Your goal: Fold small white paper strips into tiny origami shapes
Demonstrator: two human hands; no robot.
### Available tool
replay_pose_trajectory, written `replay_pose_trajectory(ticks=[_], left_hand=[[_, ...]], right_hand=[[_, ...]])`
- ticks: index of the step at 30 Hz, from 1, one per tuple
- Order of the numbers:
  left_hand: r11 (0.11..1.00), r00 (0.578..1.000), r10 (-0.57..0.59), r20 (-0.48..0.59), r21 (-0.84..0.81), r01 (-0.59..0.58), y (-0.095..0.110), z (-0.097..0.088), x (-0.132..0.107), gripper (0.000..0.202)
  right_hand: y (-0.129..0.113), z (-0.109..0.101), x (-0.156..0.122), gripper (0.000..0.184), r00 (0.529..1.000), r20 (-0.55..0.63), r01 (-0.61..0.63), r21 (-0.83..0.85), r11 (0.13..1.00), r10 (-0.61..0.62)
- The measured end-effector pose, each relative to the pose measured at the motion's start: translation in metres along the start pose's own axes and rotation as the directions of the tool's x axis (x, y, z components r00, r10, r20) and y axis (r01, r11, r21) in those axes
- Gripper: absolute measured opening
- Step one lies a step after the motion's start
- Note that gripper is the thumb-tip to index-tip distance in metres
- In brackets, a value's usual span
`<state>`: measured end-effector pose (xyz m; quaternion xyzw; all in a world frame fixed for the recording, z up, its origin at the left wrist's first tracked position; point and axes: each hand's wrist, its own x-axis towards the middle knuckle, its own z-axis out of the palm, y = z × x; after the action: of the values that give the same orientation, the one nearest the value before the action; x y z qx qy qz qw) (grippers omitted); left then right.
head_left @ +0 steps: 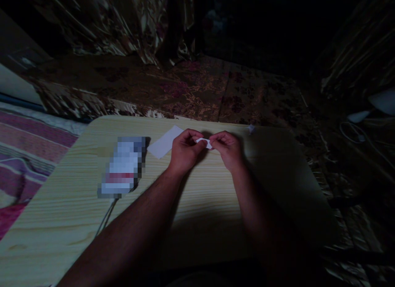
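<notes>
Between my two hands, just above the wooden table [123,229], is a small piece of white paper [205,143]. My left hand [187,151] pinches its left side between thumb and fingers. On the right side, the fingertips of my right hand [227,148] are closed on the same piece. The fingers cover much of the paper, so its full shape cannot be made out. A flat white paper strip [163,143] lies on the table beside my left hand, partly behind it.
A phone-like device [123,165], blurred out, lies on the left with a white cable [106,217] running toward me. A small crumpled white scrap [251,129] sits near the far edge. Striped bedding [27,147] is at left; a patterned cloth-covered ledge [185,87] stands behind the table.
</notes>
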<state>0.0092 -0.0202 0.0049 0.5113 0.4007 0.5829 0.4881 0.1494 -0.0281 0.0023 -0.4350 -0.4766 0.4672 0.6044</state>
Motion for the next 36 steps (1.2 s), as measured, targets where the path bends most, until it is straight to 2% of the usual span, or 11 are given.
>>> replay_pose_trajectory(ticks=[9, 18, 24, 36], left_hand=[[0.999, 1.0, -0.002, -0.02, 0.051, 0.003, 0.0009, 0.0006, -0.0001, 0.019], [0.999, 1.0, 0.006, -0.009, 0.054, -0.006, -0.0002, 0.0004, -0.0002, 0.019], [0.998, 0.998, 0.046, -0.035, 0.044, -0.045, 0.0001, 0.0004, 0.0002, 0.019], [0.998, 0.998, 0.051, -0.035, 0.045, -0.05, 0.0011, 0.0001, 0.0002, 0.02]], right_hand=[[0.0004, 0.0006, 0.0007, 0.012, 1.0, -0.019, -0.004, -0.073, 0.997, 0.003], [0.002, 0.0, 0.001, 0.017, 1.0, -0.002, -0.005, -0.06, 0.998, 0.005], [-0.0054, 0.0023, 0.0, 0.032, 0.999, 0.025, -0.041, 0.005, 0.999, 0.041], [-0.0038, 0.0018, 0.0004, 0.031, 0.998, 0.028, -0.049, -0.001, 0.999, 0.049]])
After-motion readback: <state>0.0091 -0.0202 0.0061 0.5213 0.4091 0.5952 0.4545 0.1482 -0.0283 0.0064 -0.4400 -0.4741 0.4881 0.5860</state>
